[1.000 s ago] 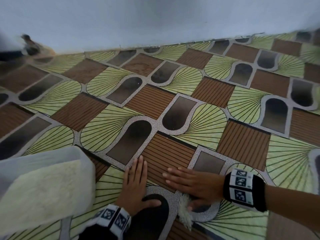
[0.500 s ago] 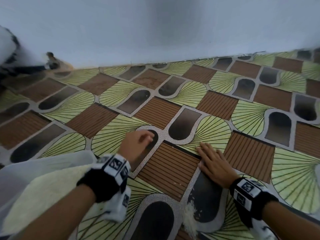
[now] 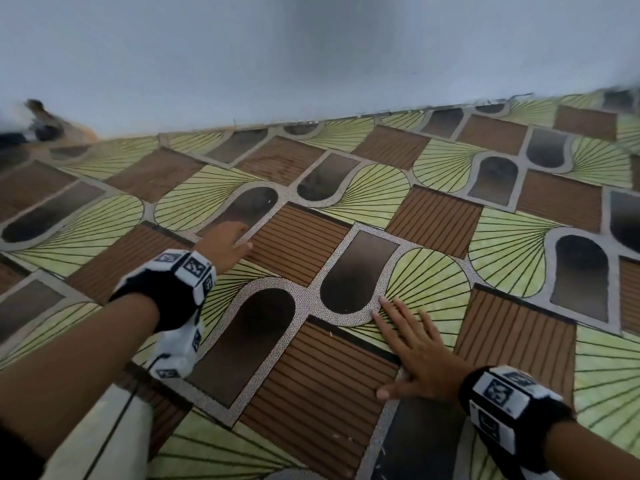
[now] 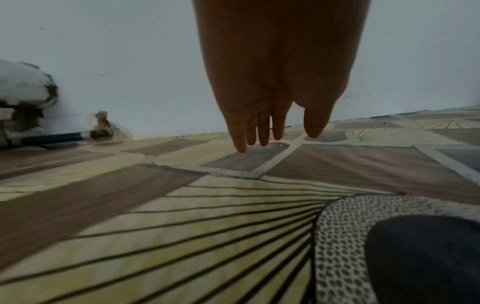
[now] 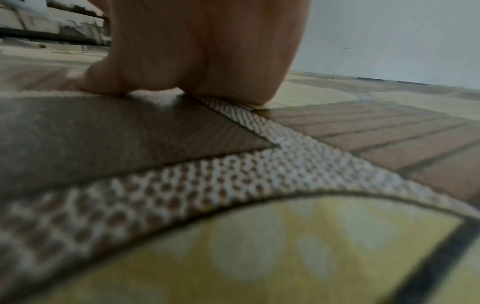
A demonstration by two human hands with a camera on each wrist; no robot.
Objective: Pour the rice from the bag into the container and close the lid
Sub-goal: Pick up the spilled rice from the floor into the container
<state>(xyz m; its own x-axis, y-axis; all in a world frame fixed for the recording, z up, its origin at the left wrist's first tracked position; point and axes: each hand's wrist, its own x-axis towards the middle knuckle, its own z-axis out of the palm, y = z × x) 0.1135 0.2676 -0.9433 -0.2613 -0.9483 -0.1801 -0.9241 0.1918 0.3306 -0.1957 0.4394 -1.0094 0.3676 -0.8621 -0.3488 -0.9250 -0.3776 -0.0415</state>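
Both hands are empty over the patterned floor mat (image 3: 346,358). My left hand (image 3: 227,240) reaches forward with straight fingers, its fingertips (image 4: 263,139) just above a dark patch, close to a single white grain (image 4: 281,145). My right hand (image 3: 415,344) lies flat on the mat with fingers spread, palm down (image 5: 197,61). The clear container (image 3: 79,445), holding pale rice, shows at the bottom left under my left forearm. A few loose rice grains (image 3: 335,436) lie on the mat near the front. No bag or lid is in view.
A pale blue wall (image 3: 311,57) bounds the mat at the back. At the far left by the wall lie a dark rod with a brown end (image 4: 98,132) and a white, dark-edged object (image 4: 23,82). A thin dark cable (image 3: 117,420) runs across the container.
The hands have moved apart and forward: the left reached out past the container to the far dark patch, and the right slid forward and lies flat. The small rice heap left the view.
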